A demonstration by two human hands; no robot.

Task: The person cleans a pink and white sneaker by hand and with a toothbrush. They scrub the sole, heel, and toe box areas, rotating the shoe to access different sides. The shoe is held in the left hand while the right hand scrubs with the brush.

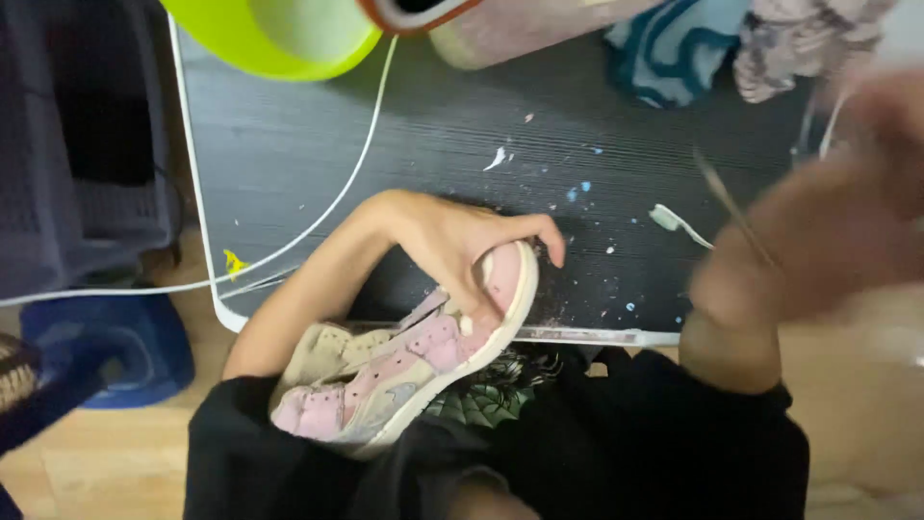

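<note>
My left hand (460,243) grips a pink and cream sneaker (404,366) by its toe, fingers curled over the white sole edge. The shoe lies tilted across my lap, against the front edge of the dark table (404,125). My right hand (818,231) is blurred by motion at the right, raised above the table. A thin stick-like tool (731,207) seems to rise from its fingers; the blur hides the grip. A small white brush-like piece (674,221) lies on the table just left of that hand.
A lime-green bowl (279,39) and a pinkish container (520,34) stand at the table's far edge, with crumpled cloths (674,48) at the back right. A white cable (318,207) crosses the table's left side. Paint flecks dot the surface. A blue object (115,347) sits on the wooden floor.
</note>
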